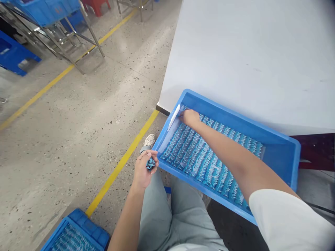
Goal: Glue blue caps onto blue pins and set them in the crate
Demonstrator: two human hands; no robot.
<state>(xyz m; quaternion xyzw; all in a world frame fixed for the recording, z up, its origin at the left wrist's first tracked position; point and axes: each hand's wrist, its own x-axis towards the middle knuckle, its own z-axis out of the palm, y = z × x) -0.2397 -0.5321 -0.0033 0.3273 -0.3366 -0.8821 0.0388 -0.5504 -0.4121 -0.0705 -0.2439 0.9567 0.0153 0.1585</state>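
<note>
My left hand (147,169) is closed around a small bunch of blue-and-black parts (150,163), just outside the near left corner of a blue plastic crate (272,137). Inside the crate lie many small blue parts (209,153), set in close rows on what looks like a clear sheet. My right hand (190,118) reaches across to the crate's left end, over the end of the rows. Its fingers are curled together and point down; whatever they grip is hidden. A white strip (174,117) shows on the crate's left wall, beside these fingers.
The crate overlaps the corner of a white surface (235,59). A second blue crate (75,230) with similar parts sits low at the bottom left. Yellow lines (123,158) cross the speckled floor. Metal stands (86,31) and blue stools (15,52) are at the upper left.
</note>
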